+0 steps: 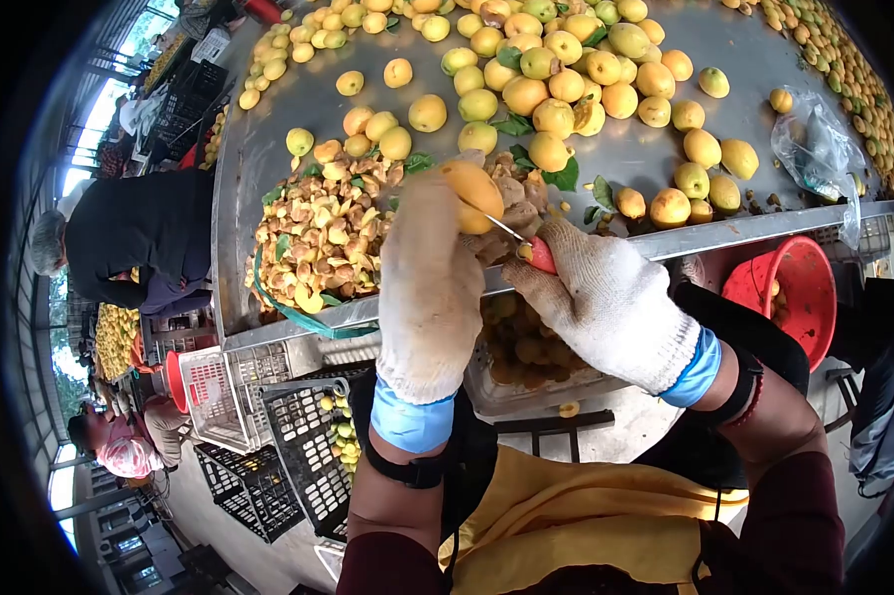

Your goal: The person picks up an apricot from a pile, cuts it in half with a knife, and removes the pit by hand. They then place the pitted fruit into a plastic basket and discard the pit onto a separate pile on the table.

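Note:
My left hand [425, 297], in a white knit glove with a blue cuff and blurred by motion, holds a yellow-orange apricot [475, 186]. My right hand [615, 302], gloved alike, grips a small knife [540, 256] by its red handle. Its thin blade reaches the lower side of the apricot. Left of my hands lies a heap of cut fruit pieces [318, 233] on the metal table [338, 99]. Behind the held fruit sit brownish lumps [519, 196], partly hidden. Whole apricots [556, 79] with green leaves spread over the tabletop beyond.
Under the table edge, a bin [521, 347] contains fruit. A red bucket [789, 297] stands at right, and a clear plastic bag [819, 144] lies on the table. Crates [303, 456] are stacked at left. A person in dark clothes [139, 238] bends nearby; another person [134, 446] sits farther off.

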Demonstrator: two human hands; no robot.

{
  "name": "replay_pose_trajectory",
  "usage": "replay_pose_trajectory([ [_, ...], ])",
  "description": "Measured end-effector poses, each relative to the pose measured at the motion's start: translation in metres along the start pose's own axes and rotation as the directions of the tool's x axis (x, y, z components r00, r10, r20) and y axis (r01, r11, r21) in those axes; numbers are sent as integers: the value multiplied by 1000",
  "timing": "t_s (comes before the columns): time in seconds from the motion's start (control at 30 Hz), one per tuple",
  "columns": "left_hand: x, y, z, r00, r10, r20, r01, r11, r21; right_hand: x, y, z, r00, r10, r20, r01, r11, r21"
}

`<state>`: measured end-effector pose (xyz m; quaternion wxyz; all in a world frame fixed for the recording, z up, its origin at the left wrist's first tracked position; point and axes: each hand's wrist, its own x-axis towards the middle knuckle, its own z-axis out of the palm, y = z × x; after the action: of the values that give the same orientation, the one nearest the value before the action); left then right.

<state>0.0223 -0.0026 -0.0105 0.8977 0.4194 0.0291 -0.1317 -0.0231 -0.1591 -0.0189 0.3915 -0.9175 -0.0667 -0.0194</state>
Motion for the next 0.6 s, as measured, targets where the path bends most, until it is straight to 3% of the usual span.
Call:
replay_pose_trajectory([
  [0.07,0,-7,-3,996,81,38,-90,909,408,1,0,7,999,-38,-24,39,998,57],
  [0.13,2,-11,-6,994,108,14,-105,924,368,3,4,8,998,-53,-12,54,998,32],
  [0.2,11,-17,-24,1000,9,-10,-8,999,54,3,4,8,999,-33,3,33,997,-69],
  [0.23,12,-18,-26,1000,13,-13,-12,998,54,3,5,8,999,-37,5,37,997,-68],
  [0.3,11,-19,-29,993,-100,62,107,988,-112,1,6,8,999,10,36,-6,994,-111],
  [0.4,11,-13,-23,999,-41,-4,41,998,36,1,0,-2,998,19,65,-18,1000,-21],
  [0.53,14,-14,-31,1000,-9,27,6,996,87,5,10,-1,994,30,106,-30,1000,-1],
  [0.6,15,-14,-30,1000,-31,-3,31,995,92,8,9,-1,980,85,179,-106,988,111],
])
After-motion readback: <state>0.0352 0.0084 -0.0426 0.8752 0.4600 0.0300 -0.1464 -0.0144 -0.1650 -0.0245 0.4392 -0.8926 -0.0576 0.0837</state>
